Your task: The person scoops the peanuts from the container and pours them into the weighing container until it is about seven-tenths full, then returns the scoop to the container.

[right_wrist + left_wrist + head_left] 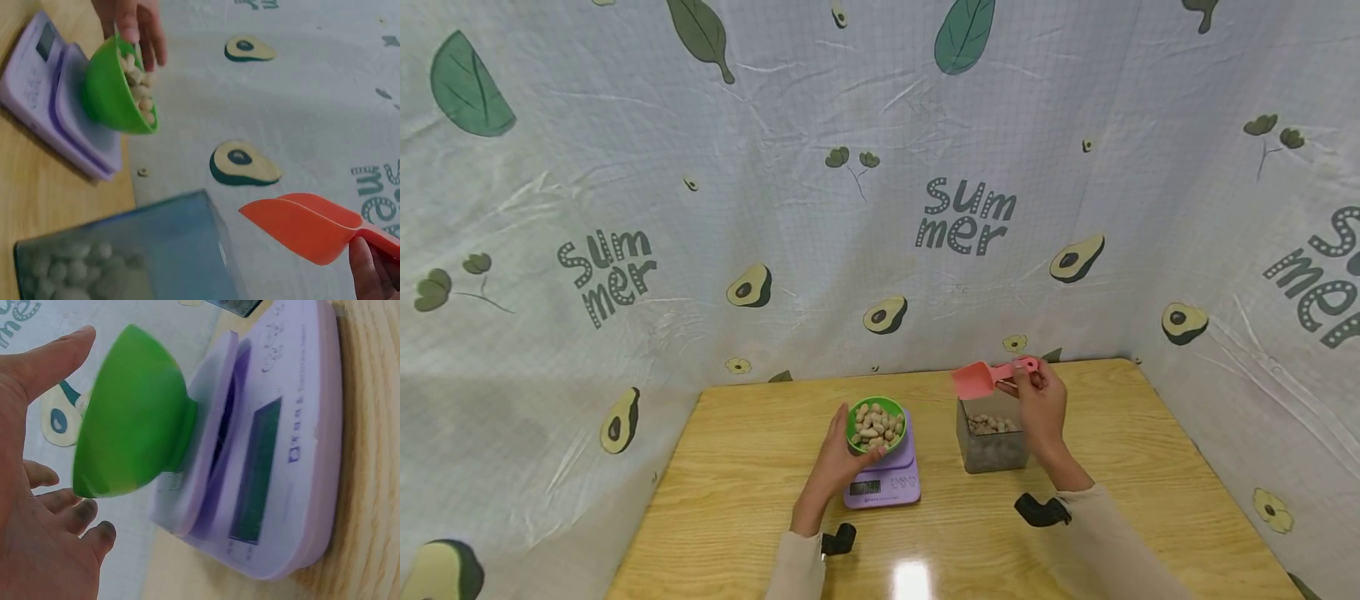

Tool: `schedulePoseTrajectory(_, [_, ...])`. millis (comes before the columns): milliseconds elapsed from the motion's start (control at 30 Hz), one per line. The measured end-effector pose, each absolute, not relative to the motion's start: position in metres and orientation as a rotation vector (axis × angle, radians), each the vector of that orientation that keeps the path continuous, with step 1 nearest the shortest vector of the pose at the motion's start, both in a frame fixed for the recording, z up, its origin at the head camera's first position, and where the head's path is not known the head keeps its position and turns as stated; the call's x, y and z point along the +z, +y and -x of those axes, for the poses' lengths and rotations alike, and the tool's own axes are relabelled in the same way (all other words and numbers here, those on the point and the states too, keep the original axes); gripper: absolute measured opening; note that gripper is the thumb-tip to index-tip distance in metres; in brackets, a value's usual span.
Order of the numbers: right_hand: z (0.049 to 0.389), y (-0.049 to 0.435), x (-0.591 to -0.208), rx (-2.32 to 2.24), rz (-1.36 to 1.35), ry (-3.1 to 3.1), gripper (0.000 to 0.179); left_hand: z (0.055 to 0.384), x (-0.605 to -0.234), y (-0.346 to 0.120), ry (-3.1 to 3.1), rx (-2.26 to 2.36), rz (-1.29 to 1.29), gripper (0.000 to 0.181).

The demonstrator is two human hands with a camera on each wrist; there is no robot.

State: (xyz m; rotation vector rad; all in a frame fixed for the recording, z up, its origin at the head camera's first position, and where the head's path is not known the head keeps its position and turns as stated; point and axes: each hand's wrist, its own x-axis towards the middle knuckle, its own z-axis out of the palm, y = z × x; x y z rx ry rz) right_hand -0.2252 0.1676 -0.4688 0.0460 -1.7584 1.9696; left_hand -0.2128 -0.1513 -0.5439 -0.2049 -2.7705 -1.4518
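Observation:
A green bowl [895,408] full of unshelled peanuts [876,425] stands on the platform of a purple kitchen scale [898,492]. My left hand [841,458] is at the bowl's left side, thumb and fingers spread apart beside the rim. In the left wrist view, a gap shows between the thumb and the green wall, while the fingers sit loosely by the other side of the rim. My right hand [1041,408] grips the handle of a pinkish-red scoop [974,381], raised over the back of a clear bin [996,458]. No peanuts show on the scoop.
More peanuts [991,424] lie inside the bin, right of the scale. Everything stands on a light wooden table [752,467]. Behind it hangs a white printed sheet [805,250], close to the table's back edge. A black strap piece [1041,510] sits at the right wrist.

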Motion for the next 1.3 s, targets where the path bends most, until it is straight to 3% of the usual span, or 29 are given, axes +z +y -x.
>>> schedulePoseTrajectory(300, [0.208, 0.187, -0.469, 1.835, 0.113, -1.988, 0.024, 0.205, -0.529, -0.153, -2.756, -1.366, 0.262, 0.111])
schedulePoseTrajectory(467, [0.215, 0.192, -0.483, 1.734, 0.155, -2.186, 0.029, 0.199, -0.52, -0.152, -2.74, -1.341, 0.304, 0.109])
schedulePoseTrajectory(700, [0.225, 0.193, -0.5, 1.624, 0.015, -2.387, 0.027, 0.191, -0.509, -0.145, -2.716, -1.384, 0.337, 0.106])
schedulePoseTrajectory(1033, [0.225, 0.198, -0.504, 0.915, -0.158, -2.442, 0.028, 0.187, -0.504, -0.138, -2.717, -1.362, 0.377, 0.106])
schedulePoseTrajectory(1300, [0.227, 0.208, -0.509, 0.86, -0.141, -2.544, 0.038, 0.184, -0.5, -0.135, -2.741, -1.333, 0.407, 0.105])
